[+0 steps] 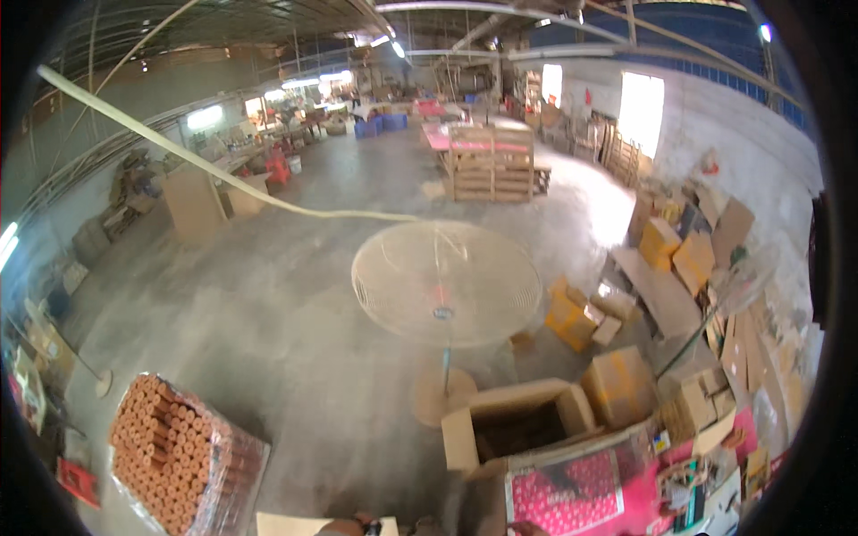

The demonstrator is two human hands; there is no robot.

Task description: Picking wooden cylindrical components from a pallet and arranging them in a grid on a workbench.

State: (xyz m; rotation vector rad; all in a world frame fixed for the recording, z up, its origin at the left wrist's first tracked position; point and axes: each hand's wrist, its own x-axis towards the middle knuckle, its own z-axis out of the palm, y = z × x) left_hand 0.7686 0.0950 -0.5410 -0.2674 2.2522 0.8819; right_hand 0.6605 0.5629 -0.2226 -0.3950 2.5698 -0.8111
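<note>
Only a small part of my left hand shows at the lower edge, over a pale cardboard sheet; something dark lies beside it. What seems to be my right hand barely enters at the bottom, by the near edge of a pink sheet with white spots. The fingers of both hands are cut off or blurred, so I cannot make out whether they hold anything. Just beyond the pink sheet stands an open cardboard box with its flaps spread and a dark inside.
A wrapped stack of reddish-brown rolls stands at the near left. Ahead is a large round pedestal fan. Taped cartons and flattened cardboard pile up along the right wall. Wooden pallets stand farther back.
</note>
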